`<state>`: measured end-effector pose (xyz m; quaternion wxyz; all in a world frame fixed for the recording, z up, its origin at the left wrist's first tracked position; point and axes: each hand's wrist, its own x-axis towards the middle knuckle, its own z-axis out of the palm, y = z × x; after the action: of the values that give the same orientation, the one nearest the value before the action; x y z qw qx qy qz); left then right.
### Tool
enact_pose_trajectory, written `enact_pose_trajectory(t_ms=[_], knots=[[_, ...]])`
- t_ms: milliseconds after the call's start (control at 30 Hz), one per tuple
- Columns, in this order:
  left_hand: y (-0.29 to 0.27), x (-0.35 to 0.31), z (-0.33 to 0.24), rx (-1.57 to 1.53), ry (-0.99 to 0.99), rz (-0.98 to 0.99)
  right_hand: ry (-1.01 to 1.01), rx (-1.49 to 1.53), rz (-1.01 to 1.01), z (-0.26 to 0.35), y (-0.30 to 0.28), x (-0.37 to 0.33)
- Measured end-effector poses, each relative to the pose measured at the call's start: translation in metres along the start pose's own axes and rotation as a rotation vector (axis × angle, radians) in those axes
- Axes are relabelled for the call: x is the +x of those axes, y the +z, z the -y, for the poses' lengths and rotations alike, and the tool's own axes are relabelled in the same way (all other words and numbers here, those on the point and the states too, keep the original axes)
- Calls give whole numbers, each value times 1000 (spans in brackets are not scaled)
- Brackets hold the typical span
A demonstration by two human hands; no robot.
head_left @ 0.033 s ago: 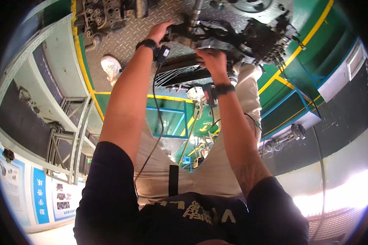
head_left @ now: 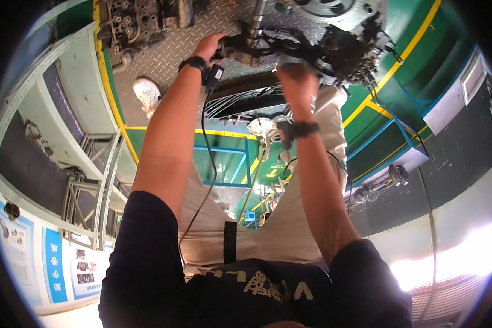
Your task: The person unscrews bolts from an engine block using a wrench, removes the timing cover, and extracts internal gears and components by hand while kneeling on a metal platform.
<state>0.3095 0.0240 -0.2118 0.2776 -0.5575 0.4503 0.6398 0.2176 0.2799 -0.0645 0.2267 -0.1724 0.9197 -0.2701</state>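
A dark, greasy mechanical assembly (head_left: 290, 48) stretches across the upper middle, with a bright steel shaft (head_left: 256, 23) standing up near its left end. My left hand (head_left: 208, 48) is closed at that left end, its fingers partly hidden by the dark metal. Below the middle of the assembly is my right hand (head_left: 300, 87), smeared by motion. Its fingers are too blurred to show whether they grip anything. A small shiny metal piece (head_left: 275, 66) shows just left of its fingertips. Each wrist wears a black strap with a small black box; a cable hangs from the left one.
Patterned metal plate (head_left: 202, 24) lies under the parts. An engine block (head_left: 131, 24) sits at the upper left. Close below my hands is a black tray (head_left: 240, 90) with thin metal rods. Grey shelving (head_left: 101, 180) stands left; a blue-framed bench (head_left: 393, 164) stands right.
My right hand has shifted right and slightly down from the assembly, and its fingers are more blurred. My left hand stays at the left end, with the whole view shifted slightly.
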Motion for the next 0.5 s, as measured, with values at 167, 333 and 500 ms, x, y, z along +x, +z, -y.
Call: enact_pose_trajectory(t_ms=[167, 333, 500], knots=[[-15, 16, 18, -56, -115, 87, 53, -554, -646, -48, -174, 80], [-7, 7, 7, -212, -139, 44, 636, -360, 314, -60, -194, 142], [8, -18, -6, -194, -93, 5, 623, -559, 133, -58, -157, 127]])
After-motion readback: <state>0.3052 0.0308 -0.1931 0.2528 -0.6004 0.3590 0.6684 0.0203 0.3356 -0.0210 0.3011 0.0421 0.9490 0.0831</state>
